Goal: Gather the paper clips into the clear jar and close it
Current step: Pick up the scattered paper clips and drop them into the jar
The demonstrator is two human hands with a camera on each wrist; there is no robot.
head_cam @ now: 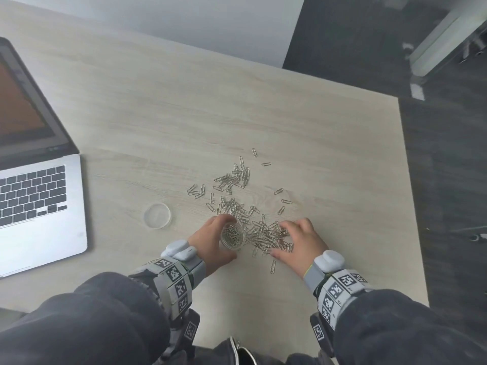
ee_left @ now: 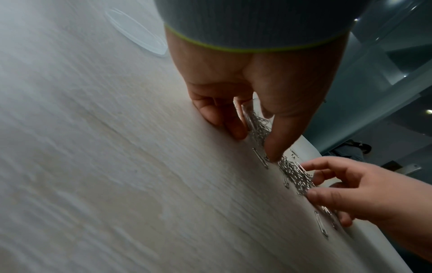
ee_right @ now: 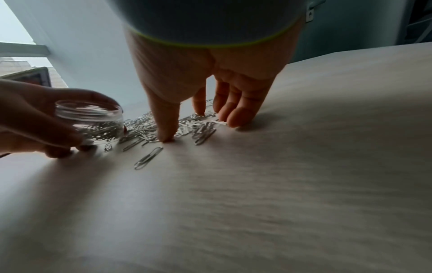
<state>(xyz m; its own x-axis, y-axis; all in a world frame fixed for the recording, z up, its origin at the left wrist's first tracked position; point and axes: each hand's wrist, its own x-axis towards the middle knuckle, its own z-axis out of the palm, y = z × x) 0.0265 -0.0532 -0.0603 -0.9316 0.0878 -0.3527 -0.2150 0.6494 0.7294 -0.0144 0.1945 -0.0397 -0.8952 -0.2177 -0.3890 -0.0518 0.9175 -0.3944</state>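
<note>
The left hand (head_cam: 210,241) is wrapped around the clear jar (head_cam: 233,237), fingers curled about its far wall and thumb on the near side, pinning it to the worktop (head_cam: 263,114) so it cannot skid while clips are pushed against it. The jar stands upright with its mouth open, and a shallow layer of paper clips already lies in its bottom (the right wrist view shows them glinting through the wall (ee_right: 93,122)).

At the jar's 3 o'clock, the right hand (head_cam: 297,241) is spread flat, fingers straight and fingertips (ee_right: 231,122) pressing down into the nearest pile of paper clips (head_cam: 268,235), thumb planted at its near edge. It grasps nothing; the hand looks set to rake the pile toward the jar or bunch it for a pinch, which would explain why the jar is parked touching that pile.

Most of the task remains, I judge. A second cluster (head_cam: 234,177) lies at the jar's 12 o'clock, well apart, with strays scattered toward 1 and 2 o'clock and one lone clip (head_cam: 272,266) near the right thumb. The lid (head_cam: 157,216) rests flat at the jar's 9 o'clock, within easy reach of the left hand for closing. An open laptop (head_cam: 39,201) sits further out at 9 o'clock.
</note>
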